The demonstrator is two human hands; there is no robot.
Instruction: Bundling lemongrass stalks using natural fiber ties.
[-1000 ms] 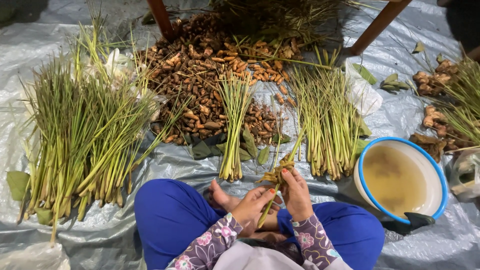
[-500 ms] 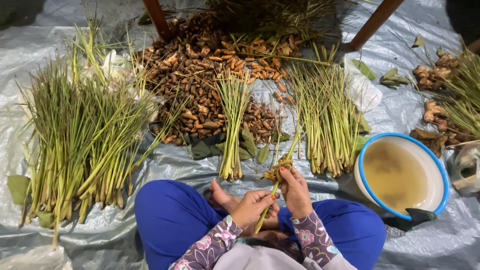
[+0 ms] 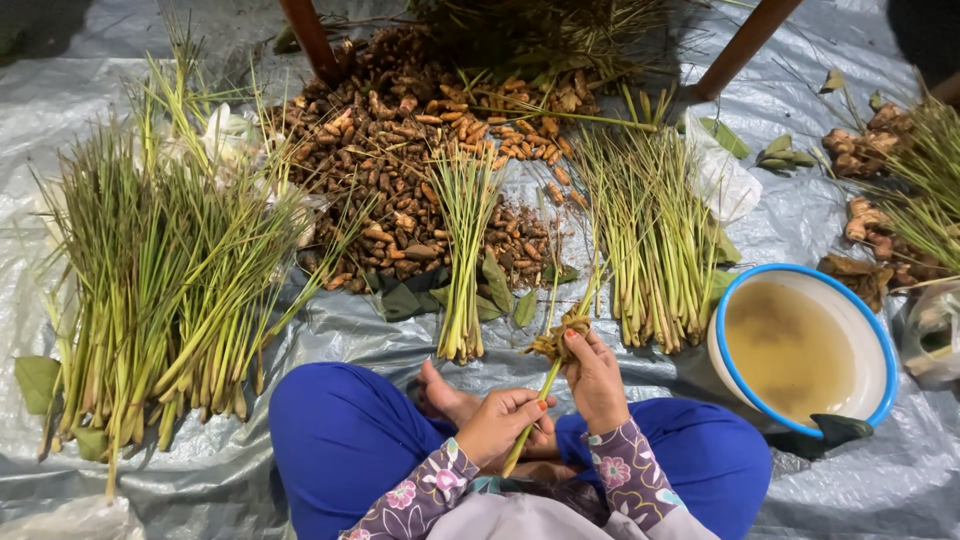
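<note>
Low in the middle of the frame, a person sits cross-legged on a grey plastic sheet (image 3: pixel 800 200). Both hands grip one lemongrass stalk (image 3: pixel 535 405): the left hand (image 3: pixel 505 425) holds its lower part, and the right hand (image 3: pixel 592 375) pinches a knotted leaf bundle (image 3: pixel 560 338) at its top. A big lemongrass pile (image 3: pixel 150 290) lies at left. Brown roots (image 3: pixel 400 170) fill the upper middle. A blue-rimmed bowl (image 3: pixel 880 340) of cloudy water sits at right.

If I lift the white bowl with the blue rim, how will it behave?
The white bowl holds murky liquid nearly to its rim, so it is probably heavy and likely to spill if tilted. Its broad, low shape suggests that a gentle push slides it rather than tips it.
</note>
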